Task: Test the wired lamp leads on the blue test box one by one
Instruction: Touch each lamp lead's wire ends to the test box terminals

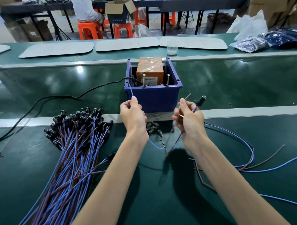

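Both forearms reach forward over the near green surface (170, 209), and the hands meet just short of its far edge. The left hand (132, 114) pinches a blue wire (131, 90) between thumb and fingers; its free end rises toward the near left corner of the blue test box (153, 95). The right hand (188, 117) is closed on a brown wire (187, 96) whose tip points up, with a black lamp head (201, 100) sticking out to its right. Slack from these wires loops down between the wrists. Whether all of it is one lead I cannot tell for sure.

Two metal posts (144, 80) stand inside the box in front of an orange unit (149, 71). The box sits on the glossy belt just past the near surface's far edge, at the centre, and neither wire tip touches a post yet. A black cable (53, 98) runs leftward from the box.

Small black parts (152, 127) lie between the hands. A thick bundle of leads (71, 146) fans across the left side, and a few loose leads (247, 157) curl toward the right edge.

Likely trouble: the two tips could brush each other or land on one post, giving a false reading. The hanging loop could also drag the small parts or snag the bundle, and leads from the two piles could get mixed.
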